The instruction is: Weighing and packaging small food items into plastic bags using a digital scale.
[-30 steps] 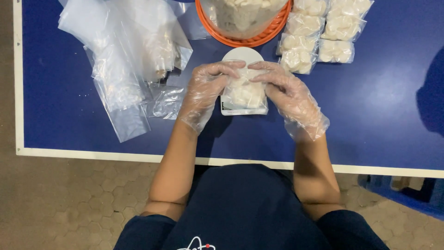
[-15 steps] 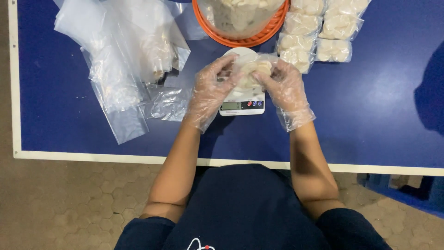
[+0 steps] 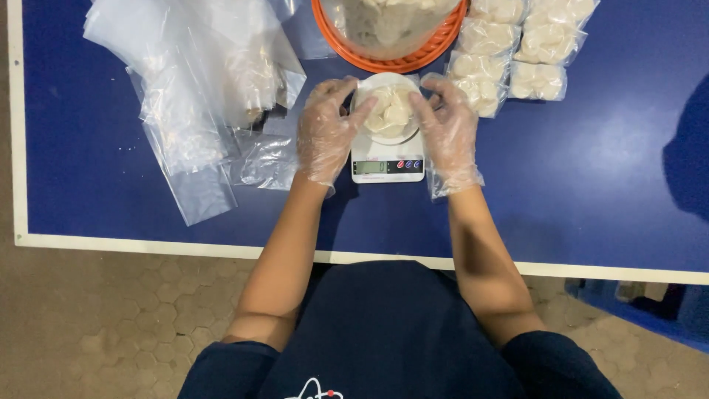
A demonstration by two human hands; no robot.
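Note:
Both my hands wear clear plastic gloves. My left hand (image 3: 325,133) and my right hand (image 3: 447,129) grip the two sides of a small clear bag of pale dough pieces (image 3: 389,111). The bag sits over the round white platform of a small white kitchen scale (image 3: 387,164), whose display and buttons face me. The bag's mouth is turned toward me and stands open between my fingers.
An orange basket (image 3: 413,58) holding a large bag of pale pieces stands behind the scale. Several filled small bags (image 3: 543,44) lie at the back right. A heap of empty clear bags (image 3: 192,81) covers the left of the blue table (image 3: 591,185).
My hands lifted the bag off the scale's front and moved it back over the platform, uncovering the display. The bag's mouth has spread wider between my fingers.

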